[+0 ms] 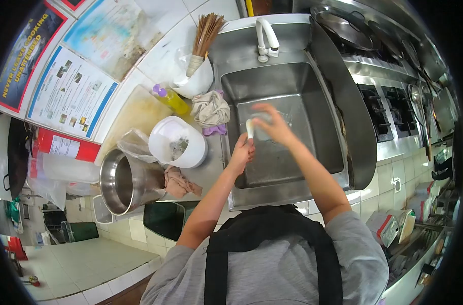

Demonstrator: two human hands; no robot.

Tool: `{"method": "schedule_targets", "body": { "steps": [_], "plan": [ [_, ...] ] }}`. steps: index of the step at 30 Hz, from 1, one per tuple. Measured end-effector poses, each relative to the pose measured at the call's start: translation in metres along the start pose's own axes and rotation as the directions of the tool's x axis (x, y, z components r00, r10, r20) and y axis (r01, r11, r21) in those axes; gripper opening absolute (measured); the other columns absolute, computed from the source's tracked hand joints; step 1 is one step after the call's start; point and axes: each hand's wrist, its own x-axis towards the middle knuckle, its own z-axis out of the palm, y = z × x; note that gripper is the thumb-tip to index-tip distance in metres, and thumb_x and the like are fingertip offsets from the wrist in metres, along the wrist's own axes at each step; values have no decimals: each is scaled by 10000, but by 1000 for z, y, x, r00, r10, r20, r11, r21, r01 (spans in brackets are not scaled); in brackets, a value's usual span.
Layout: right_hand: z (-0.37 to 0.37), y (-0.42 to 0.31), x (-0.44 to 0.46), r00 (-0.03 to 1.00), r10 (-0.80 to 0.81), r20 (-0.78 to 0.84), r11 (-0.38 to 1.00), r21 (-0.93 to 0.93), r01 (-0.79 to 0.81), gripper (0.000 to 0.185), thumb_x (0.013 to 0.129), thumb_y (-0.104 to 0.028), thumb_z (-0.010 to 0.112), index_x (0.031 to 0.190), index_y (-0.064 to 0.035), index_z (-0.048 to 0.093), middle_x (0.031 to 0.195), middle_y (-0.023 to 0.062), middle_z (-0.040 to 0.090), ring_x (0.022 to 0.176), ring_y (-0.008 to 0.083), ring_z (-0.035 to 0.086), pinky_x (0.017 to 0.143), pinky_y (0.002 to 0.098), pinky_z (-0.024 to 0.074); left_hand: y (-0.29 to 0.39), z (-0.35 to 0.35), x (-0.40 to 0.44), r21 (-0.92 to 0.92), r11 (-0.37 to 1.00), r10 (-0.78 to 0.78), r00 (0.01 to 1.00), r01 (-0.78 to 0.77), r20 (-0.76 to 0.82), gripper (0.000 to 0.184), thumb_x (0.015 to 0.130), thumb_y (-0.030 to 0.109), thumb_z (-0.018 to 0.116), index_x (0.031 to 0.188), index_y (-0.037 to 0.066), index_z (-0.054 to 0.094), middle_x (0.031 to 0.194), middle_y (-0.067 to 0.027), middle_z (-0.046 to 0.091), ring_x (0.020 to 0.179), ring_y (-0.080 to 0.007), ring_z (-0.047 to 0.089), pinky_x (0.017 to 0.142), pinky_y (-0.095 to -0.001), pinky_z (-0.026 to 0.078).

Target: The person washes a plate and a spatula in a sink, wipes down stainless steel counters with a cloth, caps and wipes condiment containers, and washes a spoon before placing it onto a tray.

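Observation:
Over the left part of the steel sink [323, 157], my left hand [240, 153] is closed around the lower end of a small white spoon-like object [250, 127], which points upward from the fist. Its exact shape is hard to make out. Just to its right is my right hand [276, 127], blurred by motion, with its fingers apart and reaching toward the white piece. Nothing shows in that hand. Behind both hands, the white faucet [264, 40] stands at the sink's back edge. Some water or suds lie on the basin floor.
Left of the sink are a white tub [165, 129] with suds, a steel pot [114, 178], a grey rag [211, 108], a brown cloth [178, 182], a yellow soap bottle [174, 101] and a stick brush [203, 38]. A stove [389, 112] stands right, beyond a metal splash guard [361, 147].

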Motion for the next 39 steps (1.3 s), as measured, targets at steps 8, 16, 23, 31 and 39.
{"method": "schedule_targets", "body": {
  "steps": [8, 16, 23, 31, 39],
  "plan": [
    [3, 31, 21, 977, 202, 64, 878, -454, -152, 326, 882, -389, 605, 937, -81, 697, 1009, 122, 639, 999, 359, 589, 836, 460, 484, -8, -2, -12, 55, 996, 69, 989, -77, 134, 328, 1006, 271, 458, 1311, 152, 479, 644, 99, 312, 514, -17, 265, 459, -186, 214],
    [30, -73, 133, 997, -55, 51, 998, -23, 57, 408, 894, -392, 589, 1079, -37, 671, 1114, 174, 640, 1074, 279, 585, 960, 357, 422, -3, -8, -1, 57, 989, 134, 991, -135, 10, 249, 1007, 192, 406, 1245, 126, 435, 761, 35, 439, 567, -44, 344, 502, -200, 305],
    [53, -78, 177, 820, 142, 554, 989, -47, -139, 498, 904, -461, 557, 1003, 18, 649, 874, 148, 659, 880, 258, 629, 846, 394, 468, -5, -9, 44, 196, 957, 223, 975, -215, -21, 265, 955, 52, 378, 1212, 98, 417, 986, -41, 584, 706, -86, 487, 633, -247, 429],
    [-87, 168, 269, 908, 369, -198, 649, -645, -404, 684, 707, -305, 807, 1196, 51, 486, 1328, 247, 457, 1006, 377, 627, 846, 414, 540, 5, -4, 69, 149, 986, 95, 986, -73, -140, 251, 955, 47, 436, 1206, 45, 420, 1031, -57, 601, 829, -122, 556, 779, -300, 471],
    [-102, 224, 321, 796, 496, 347, 798, -544, -260, 414, 655, -196, 812, 959, -21, 592, 840, 188, 674, 821, 348, 675, 720, 440, 543, 37, 22, 161, 170, 977, 135, 991, -130, -19, 214, 980, 62, 416, 1192, 50, 438, 1107, -76, 599, 954, -145, 567, 877, -313, 451]
  ]
}}
